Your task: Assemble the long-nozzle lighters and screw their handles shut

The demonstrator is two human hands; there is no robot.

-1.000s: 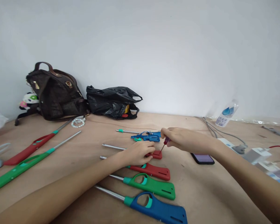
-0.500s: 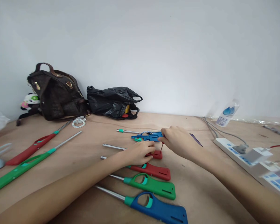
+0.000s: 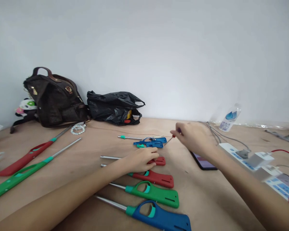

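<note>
My left hand (image 3: 141, 159) is closed over a red gas lighter (image 3: 161, 161), with its fingers curled on the body. The metal tube of that lighter juts out to the left of my wrist. In my right hand (image 3: 192, 136) is a thin screwdriver (image 3: 173, 136) with a red handle, its shaft slanting down to the left. Just behind my left hand lies a blue lighter in opened halves (image 3: 152, 144), with wires and a loose metal tube showing. Nearer me are another red lighter (image 3: 162, 179), a green lighter (image 3: 165, 194) and a blue lighter (image 3: 170, 219), side by side.
At left lie a long red lighter (image 3: 26, 160) and a long green lighter (image 3: 19, 178). A brown backpack (image 3: 57, 106), a black plastic bag (image 3: 110, 109) and a beaded bracelet (image 3: 78, 129) sit behind. To the right are a phone (image 3: 204, 163), a power strip (image 3: 233, 154) and a bottle (image 3: 230, 118).
My right hand has moved right, bringing the screwdriver off the red lighter and tilting it. More of the phone shows beneath my right forearm. My left hand stays on the red lighter.
</note>
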